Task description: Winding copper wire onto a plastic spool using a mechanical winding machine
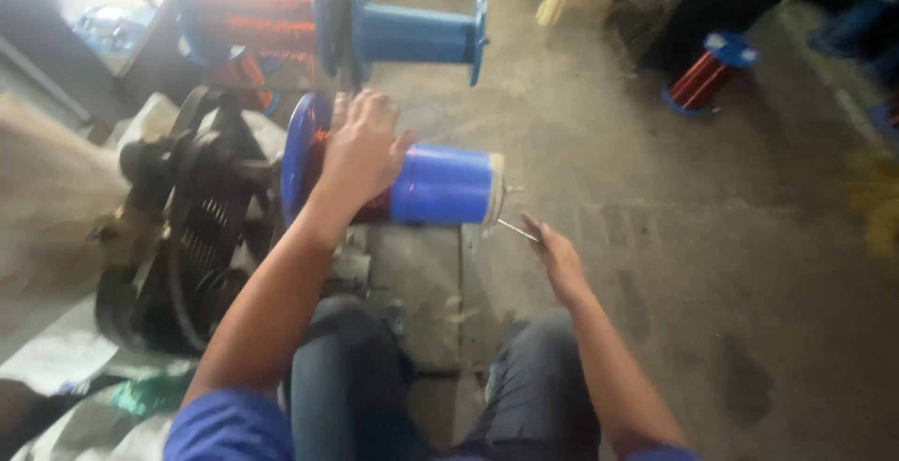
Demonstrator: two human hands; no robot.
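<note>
The blue spool (412, 180) of copper wire lies sideways on the black winding machine (187, 227) over the concrete floor (712, 264), the left hand (361, 147) spread flat on it in an unclenched grip, the right hand (557, 255) pinching a thin metal rod (517, 230) best kept level by the spool's end.

The person wears a short-sleeved top in bright blue, its sleeves ending high on the upper arms so that both forearms are bare down to the left hand (361, 147) and the right hand (559, 260). The legs are covered by dark blue-grey trousers, creased at the knees. No glove, watch or ring shows.
</note>
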